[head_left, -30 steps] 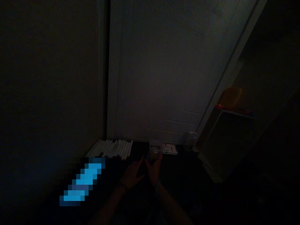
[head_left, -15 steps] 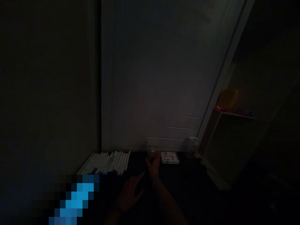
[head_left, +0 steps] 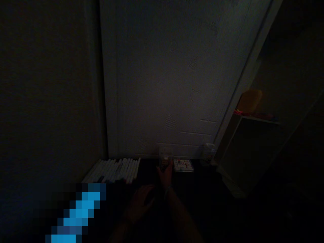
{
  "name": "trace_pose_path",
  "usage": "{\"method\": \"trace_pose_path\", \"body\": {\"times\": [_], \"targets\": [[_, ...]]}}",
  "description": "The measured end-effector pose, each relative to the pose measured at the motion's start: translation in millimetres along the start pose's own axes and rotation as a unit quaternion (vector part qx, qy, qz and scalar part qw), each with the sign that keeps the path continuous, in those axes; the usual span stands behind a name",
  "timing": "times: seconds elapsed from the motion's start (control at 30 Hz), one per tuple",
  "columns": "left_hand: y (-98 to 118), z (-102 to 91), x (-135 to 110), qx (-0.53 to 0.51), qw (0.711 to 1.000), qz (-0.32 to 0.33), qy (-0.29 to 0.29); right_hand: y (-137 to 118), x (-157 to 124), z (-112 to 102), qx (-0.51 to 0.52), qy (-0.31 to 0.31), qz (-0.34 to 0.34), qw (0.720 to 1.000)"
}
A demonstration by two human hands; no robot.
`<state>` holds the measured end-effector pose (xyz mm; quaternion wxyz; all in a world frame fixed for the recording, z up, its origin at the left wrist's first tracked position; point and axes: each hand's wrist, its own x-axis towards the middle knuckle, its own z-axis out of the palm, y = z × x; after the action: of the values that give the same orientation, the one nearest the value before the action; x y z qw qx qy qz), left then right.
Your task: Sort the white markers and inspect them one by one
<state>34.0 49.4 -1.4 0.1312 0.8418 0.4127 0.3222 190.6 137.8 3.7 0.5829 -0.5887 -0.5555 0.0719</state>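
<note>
The right hand (head_left: 165,178) clasps a clear container (head_left: 166,152) at the far side; the left hand (head_left: 142,199), loosely spread, is nearer.

I can see through the clear box (head_left: 165,151), so it looks like smooth plastic, with a small shiny spot on the front. The pens (head_left: 113,169) look like smooth white plastic to me. The flat case (head_left: 183,165) looks like plastic too. The big pale board (head_left: 152,87) is mostly dull, with little marks; I can't tell if they are bumps. The black table (head_left: 189,192) looks matt, with hardly any shine.
</note>
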Motion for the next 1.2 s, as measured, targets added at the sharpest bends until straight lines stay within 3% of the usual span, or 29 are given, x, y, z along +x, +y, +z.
{"method": "trace_pose_path", "body": {"times": [0.13,0.33,1.2], "targets": [[0.6,-0.7,0.1,0.002,1.0,0.012,0.0,5.8,-1.2,3.0,0.044,0.035,-0.018,0.998],[2.7,-2.3,-0.6,0.012,1.0,0.011,0.008,10.5,-1.3,6.6,0.068,0.036,0.0,0.997],[-0.3,-0.1,0.6,0.01,1.0,0.01,0.005,17.2,-2.7,8.7,0.03,0.051,-0.006,0.998]]}}
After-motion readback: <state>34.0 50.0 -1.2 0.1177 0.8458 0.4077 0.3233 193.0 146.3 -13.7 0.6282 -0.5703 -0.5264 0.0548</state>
